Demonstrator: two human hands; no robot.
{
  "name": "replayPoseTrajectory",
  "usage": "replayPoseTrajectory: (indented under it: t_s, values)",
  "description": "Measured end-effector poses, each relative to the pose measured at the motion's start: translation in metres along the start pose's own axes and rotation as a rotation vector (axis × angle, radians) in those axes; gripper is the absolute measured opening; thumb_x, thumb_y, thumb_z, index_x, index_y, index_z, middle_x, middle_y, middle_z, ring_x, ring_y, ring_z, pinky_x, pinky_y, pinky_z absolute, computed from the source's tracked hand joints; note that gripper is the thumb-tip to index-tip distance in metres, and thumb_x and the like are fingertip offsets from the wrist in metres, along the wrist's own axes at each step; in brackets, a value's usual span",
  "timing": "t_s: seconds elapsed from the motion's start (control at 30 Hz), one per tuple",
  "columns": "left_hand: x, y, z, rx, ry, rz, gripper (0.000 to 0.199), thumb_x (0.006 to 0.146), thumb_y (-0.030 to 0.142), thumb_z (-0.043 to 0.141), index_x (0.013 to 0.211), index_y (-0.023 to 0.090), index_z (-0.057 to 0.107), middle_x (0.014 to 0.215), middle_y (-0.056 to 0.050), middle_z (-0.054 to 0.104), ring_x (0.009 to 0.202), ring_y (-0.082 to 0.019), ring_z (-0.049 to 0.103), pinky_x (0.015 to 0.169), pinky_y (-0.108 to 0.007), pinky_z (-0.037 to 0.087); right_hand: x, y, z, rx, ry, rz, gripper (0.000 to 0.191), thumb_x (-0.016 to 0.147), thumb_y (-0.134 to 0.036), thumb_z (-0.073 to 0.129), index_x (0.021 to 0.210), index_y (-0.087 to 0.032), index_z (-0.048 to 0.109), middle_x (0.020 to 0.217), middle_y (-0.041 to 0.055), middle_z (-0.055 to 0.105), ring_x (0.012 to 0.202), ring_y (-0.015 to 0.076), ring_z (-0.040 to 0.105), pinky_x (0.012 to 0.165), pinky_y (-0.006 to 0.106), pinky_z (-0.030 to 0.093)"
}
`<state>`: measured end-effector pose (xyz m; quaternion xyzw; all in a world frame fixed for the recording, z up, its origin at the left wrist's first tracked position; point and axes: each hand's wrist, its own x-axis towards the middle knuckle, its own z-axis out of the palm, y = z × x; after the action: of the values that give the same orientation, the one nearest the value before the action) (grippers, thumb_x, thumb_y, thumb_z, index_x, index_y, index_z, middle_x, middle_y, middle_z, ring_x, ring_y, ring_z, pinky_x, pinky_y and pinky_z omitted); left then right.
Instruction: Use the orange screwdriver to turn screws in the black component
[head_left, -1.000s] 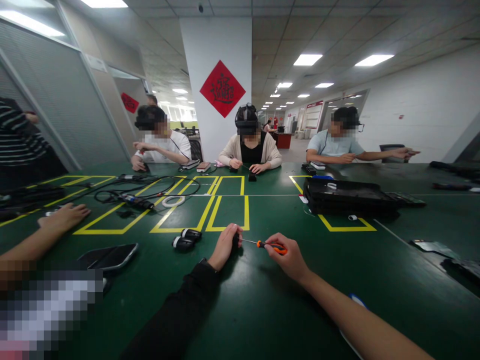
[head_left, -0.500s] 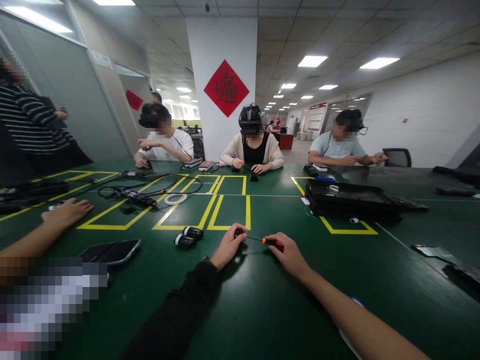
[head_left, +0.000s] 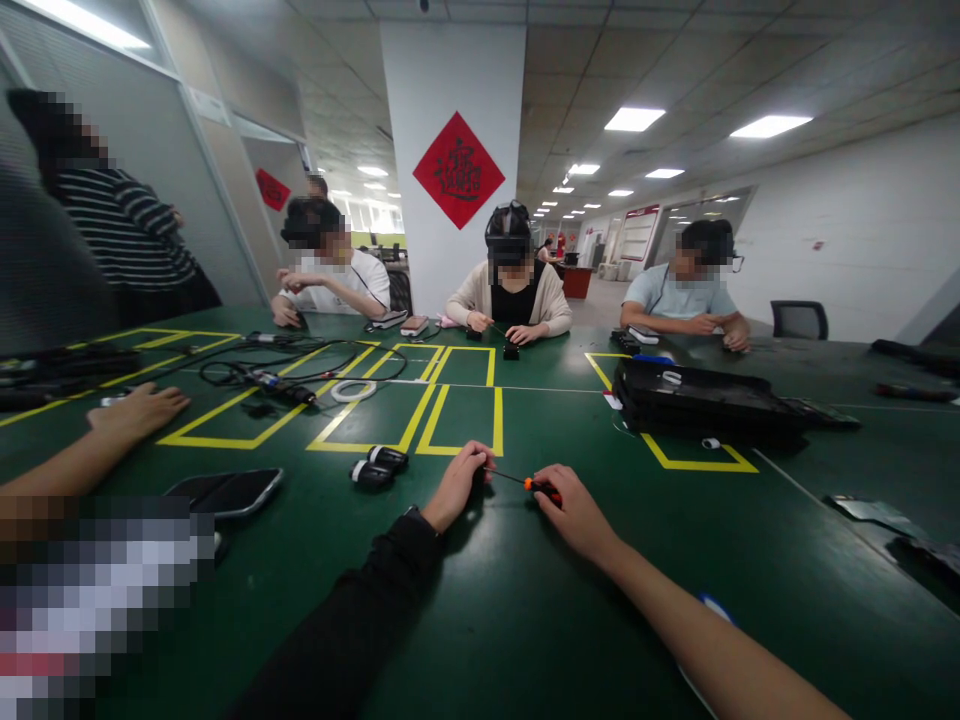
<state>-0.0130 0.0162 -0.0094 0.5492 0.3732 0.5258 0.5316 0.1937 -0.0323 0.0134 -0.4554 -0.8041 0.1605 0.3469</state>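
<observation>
R grip: your R hand (head_left: 577, 507) closed on screwdriver (head_left: 530, 485) by its handle, over desk (head_left: 517, 620), prob. for turning control. L grip: your L hand (head_left: 456, 487) curled at tip end, prob. to steady it; closure/contents hidden, can't tell.

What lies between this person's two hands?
In the head view, a screwdriver's thin shaft stretches from the right hand, which grips the handle, to the fingers of the left hand. The green table shows below.
</observation>
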Motion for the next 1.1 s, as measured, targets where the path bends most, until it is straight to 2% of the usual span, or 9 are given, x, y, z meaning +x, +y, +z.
replayPoseTrajectory:
  t_s: [0.2,0.4,0.57,0.8,0.97,1.1]
  values:
    - [0.004,-0.004,-0.002,0.006,0.044,-0.013,0.017,0.077,0.030,0.043,0.077,0.016,0.053,0.070,0.000,0.055,0.058,-0.010,0.053,0.058,-0.022,0.043,0.000,0.000,-0.001,0.009,-0.007,0.017,0.014,0.082,-0.019,0.048,0.093,-0.018,0.058,0.092,0.0051,0.056,0.090,0.0177,0.050,0.082,0.032,0.040]
    - [0.000,0.001,0.000,0.080,0.029,-0.001,0.019,0.080,0.032,0.041,0.079,0.016,0.051,0.071,0.000,0.054,0.059,-0.010,0.053,0.060,-0.023,0.043,0.000,0.000,-0.001,0.015,-0.010,0.024,0.015,0.082,-0.020,0.048,0.093,-0.019,0.058,0.092,0.0055,0.057,0.089,0.0184,0.050,0.081,0.033,0.040]
    - [-0.008,0.010,0.005,0.288,0.022,0.094,0.021,0.077,0.038,0.050,0.084,0.017,0.051,0.071,0.001,0.053,0.062,-0.010,0.052,0.062,-0.023,0.042,0.000,0.001,-0.002,0.034,-0.019,0.017,0.016,0.081,-0.021,0.050,0.094,-0.019,0.059,0.093,0.0052,0.057,0.090,0.0185,0.051,0.083,0.033,0.040]
    - [-0.006,0.009,0.001,0.530,0.092,0.218,0.014,0.075,0.031,0.054,0.077,0.017,0.054,0.075,0.000,0.056,0.071,-0.014,0.052,0.068,-0.025,0.040,0.002,0.004,0.000,0.039,-0.014,0.024,0.017,0.084,-0.022,0.046,0.089,-0.018,0.061,0.089,0.0055,0.057,0.088,0.0181,0.050,0.081,0.033,0.040]
    - [-0.005,0.012,-0.001,0.540,0.030,0.206,0.015,0.075,0.031,0.055,0.077,0.017,0.054,0.075,0.000,0.056,0.072,-0.014,0.051,0.069,-0.026,0.039,0.000,0.005,-0.001,0.047,-0.020,0.025,0.015,0.079,-0.021,0.053,0.093,-0.018,0.058,0.092,0.0049,0.057,0.087,0.0176,0.050,0.079,0.032,0.041]
    - [-0.006,0.013,0.000,0.528,0.028,0.185,0.017,0.074,0.033,0.056,0.074,0.017,0.051,0.070,0.002,0.052,0.067,-0.013,0.048,0.065,-0.025,0.038,0.001,0.005,-0.001,0.049,-0.015,0.038,0.015,0.079,-0.023,0.053,0.093,-0.019,0.058,0.093,0.0051,0.057,0.089,0.0186,0.050,0.081,0.033,0.040]
